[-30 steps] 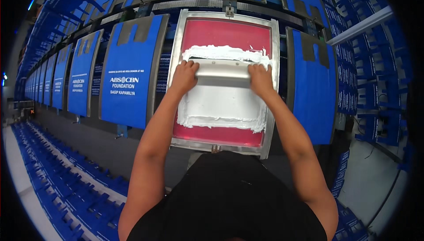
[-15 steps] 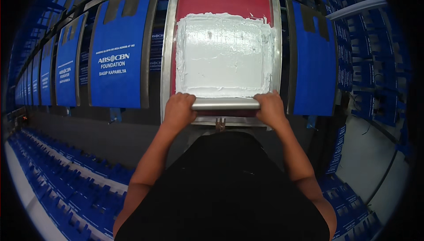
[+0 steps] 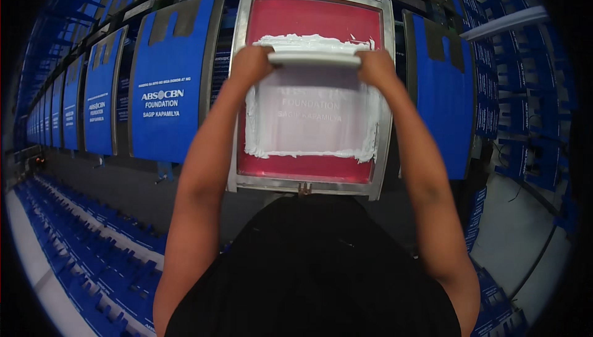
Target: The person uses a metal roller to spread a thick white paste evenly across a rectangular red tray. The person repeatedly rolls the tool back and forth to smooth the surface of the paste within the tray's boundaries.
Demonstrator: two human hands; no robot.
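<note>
A metal-framed printing screen [image 3: 388,90] with red mesh lies flat in front of me. My left hand [image 3: 250,65] grips the left end of a long pale squeegee [image 3: 315,59], and my right hand [image 3: 377,68] grips its right end. The squeegee sits across the far part of the screen, with a ridge of white ink [image 3: 309,42] just beyond it. Behind it the mesh is scraped thin, and faint white lettering shows through. Thick ink borders the scraped patch on the left, right and near sides.
Blue bags [image 3: 164,84] with white print lie in a row on pallets to the left, and another blue bag [image 3: 438,90] lies to the right. Racks of blue bags [image 3: 92,256] fill the lower left and the right side [image 3: 519,77].
The squeegee has gone from the near edge of the screen to the far part, both hands with it. The thick white ink coat is now scraped thin.
</note>
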